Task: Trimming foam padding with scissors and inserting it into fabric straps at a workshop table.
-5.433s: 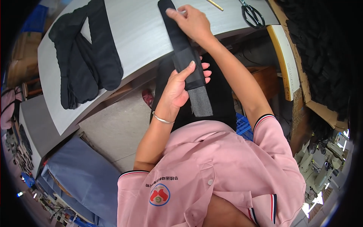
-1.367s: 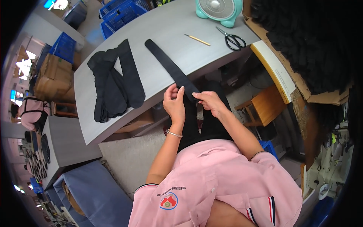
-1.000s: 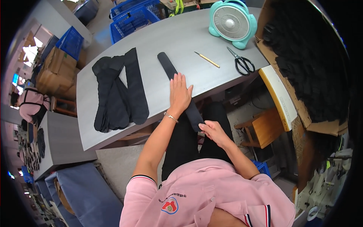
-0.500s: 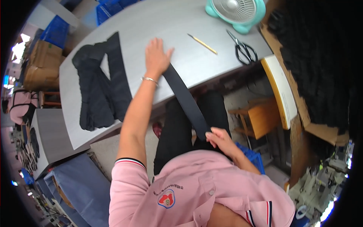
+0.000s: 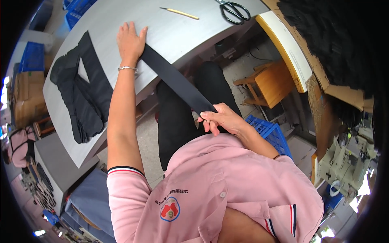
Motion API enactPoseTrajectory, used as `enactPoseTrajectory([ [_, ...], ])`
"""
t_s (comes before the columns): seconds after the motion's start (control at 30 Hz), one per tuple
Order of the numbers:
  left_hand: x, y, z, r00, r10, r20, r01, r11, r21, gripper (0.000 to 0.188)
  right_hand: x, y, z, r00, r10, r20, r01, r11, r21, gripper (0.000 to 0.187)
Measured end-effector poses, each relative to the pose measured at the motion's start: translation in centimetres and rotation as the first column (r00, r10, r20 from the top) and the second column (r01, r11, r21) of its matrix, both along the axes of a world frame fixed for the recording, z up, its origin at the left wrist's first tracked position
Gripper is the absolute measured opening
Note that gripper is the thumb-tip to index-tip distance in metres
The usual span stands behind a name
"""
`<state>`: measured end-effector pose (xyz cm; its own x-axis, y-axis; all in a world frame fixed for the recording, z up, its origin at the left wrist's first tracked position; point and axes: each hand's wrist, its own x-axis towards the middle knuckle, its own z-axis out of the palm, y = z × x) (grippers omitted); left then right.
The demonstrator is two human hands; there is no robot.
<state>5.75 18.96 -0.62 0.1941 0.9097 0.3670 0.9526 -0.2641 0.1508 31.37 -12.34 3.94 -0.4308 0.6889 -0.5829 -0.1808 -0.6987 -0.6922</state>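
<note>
A long black fabric strip (image 5: 176, 81) runs slantwise from the table's edge down over my lap. My left hand (image 5: 131, 42) lies on the tabletop with fingers stretched out and thumb apart, at the strip's upper end; whether part of the strip lies beneath the palm is hidden. Its lower end is pinched between the thumb and fingers of my right hand (image 5: 221, 118), close to my body. The strip looks straight and flat between the two hands. Left of my left arm, a folded black fabric piece (image 5: 81, 97) rests on the grey table (image 5: 101, 38).
A pen-like yellow tool (image 5: 180, 13) and black-handled scissors (image 5: 233, 13) lie on the table's far side. To the right are a wooden stool (image 5: 271, 85), a blue crate (image 5: 269, 135) and a box edge (image 5: 344, 95) beside dark fabric. Blue crates (image 5: 32, 56) stand far left.
My view has shifted, so the table's things sit further up and left, and the fan has left the picture. My right hand still grips the strip and is turned more palm-up.
</note>
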Motion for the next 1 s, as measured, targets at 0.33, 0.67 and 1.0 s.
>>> enactPoseTrajectory([
  [0.33,-0.4,-1.0,-0.3,0.995,-0.019,0.099,0.021,0.999,-0.026,0.077,4.1,-4.8,-1.3,0.995,-0.074,0.07,0.071,0.997,0.043,0.046],
  [0.67,2.6,-13.0,2.1,0.73,-0.015,0.683,-0.103,0.986,0.131,0.064,1.0,0.3,-2.8,0.977,-0.174,0.121,0.146,0.968,0.205,0.023],
  [1.0,8.6,-32.1,3.9,-0.101,0.723,0.684,0.55,0.613,-0.567,0.029,0.3,-1.0,-2.0,0.953,-0.295,0.072,0.271,0.932,0.242,0.023],
])
